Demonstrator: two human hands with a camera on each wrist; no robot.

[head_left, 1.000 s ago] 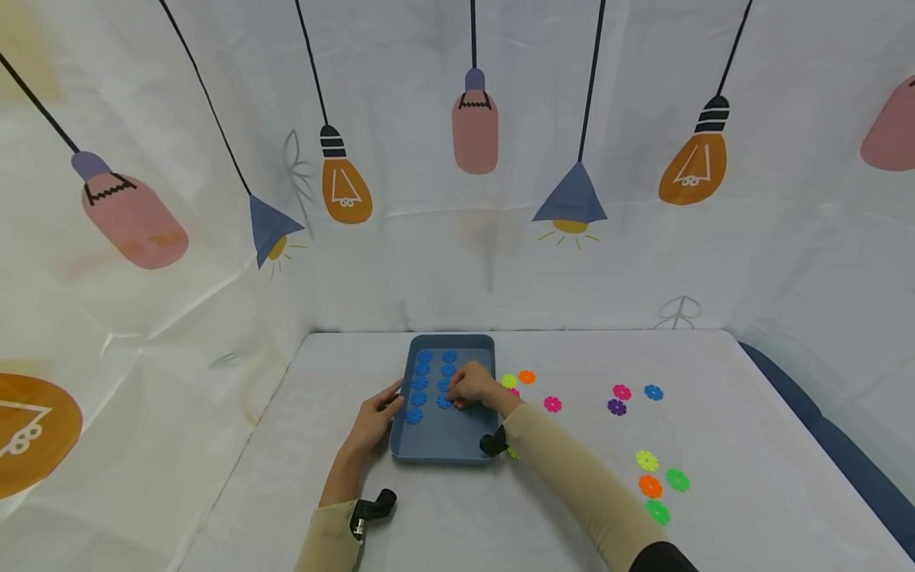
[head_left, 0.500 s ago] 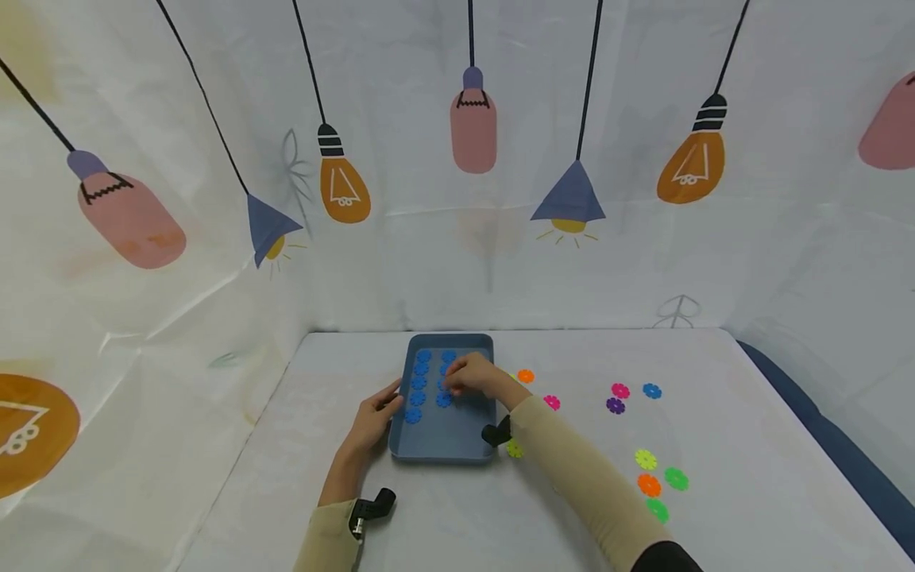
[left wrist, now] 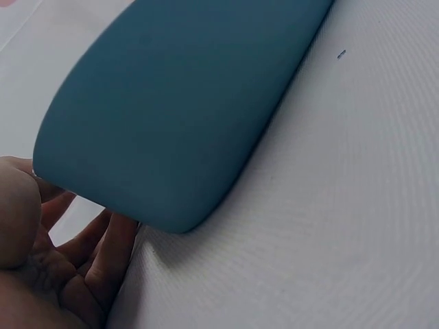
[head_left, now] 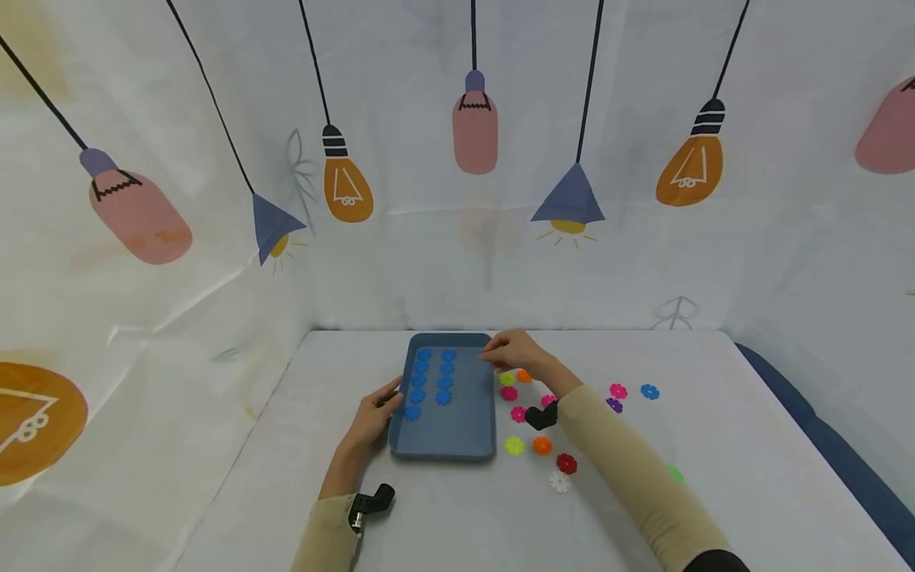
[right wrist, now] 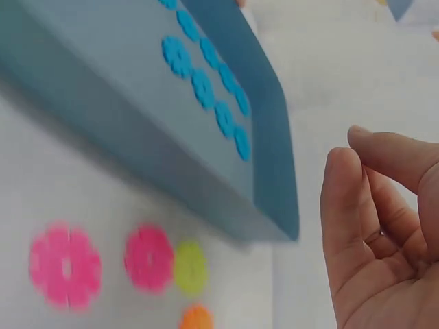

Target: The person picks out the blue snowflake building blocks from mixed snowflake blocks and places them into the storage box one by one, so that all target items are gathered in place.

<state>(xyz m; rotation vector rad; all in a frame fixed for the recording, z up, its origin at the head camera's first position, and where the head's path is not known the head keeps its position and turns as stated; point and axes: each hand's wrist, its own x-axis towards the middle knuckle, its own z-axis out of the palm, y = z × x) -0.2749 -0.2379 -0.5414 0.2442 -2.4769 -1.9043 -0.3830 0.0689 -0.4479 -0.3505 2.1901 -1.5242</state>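
Note:
A blue-grey rectangular tray (head_left: pixel 457 437) lies on the white table, with two columns of blue flower-shaped discs (head_left: pixel 444 382) in its left and middle part. At the tray's left side, my left hand (head_left: pixel 372 417) holds its rim. In the left wrist view the thumb is at the rim and the fingers (left wrist: pixel 113 257) are against the outer wall. My right hand (head_left: pixel 518 350) is above the tray's far right corner. Its thumb and index finger are bent close together, and nothing shows between them in the right wrist view.
Loose flower discs lie right of the tray, among them pink (head_left: pixel 508 393), yellow (head_left: pixel 514 446), orange (head_left: pixel 542 446), dark red (head_left: pixel 566 463) and white (head_left: pixel 560 481). Farther right lies a single blue disc (head_left: pixel 650 392). A white printed sheet (head_left: pixel 429 262) hangs behind the table.
My right hand has moved from over the middle blue column to the tray's far right edge, uncovering the discs there. My left hand stays at the tray's left side.

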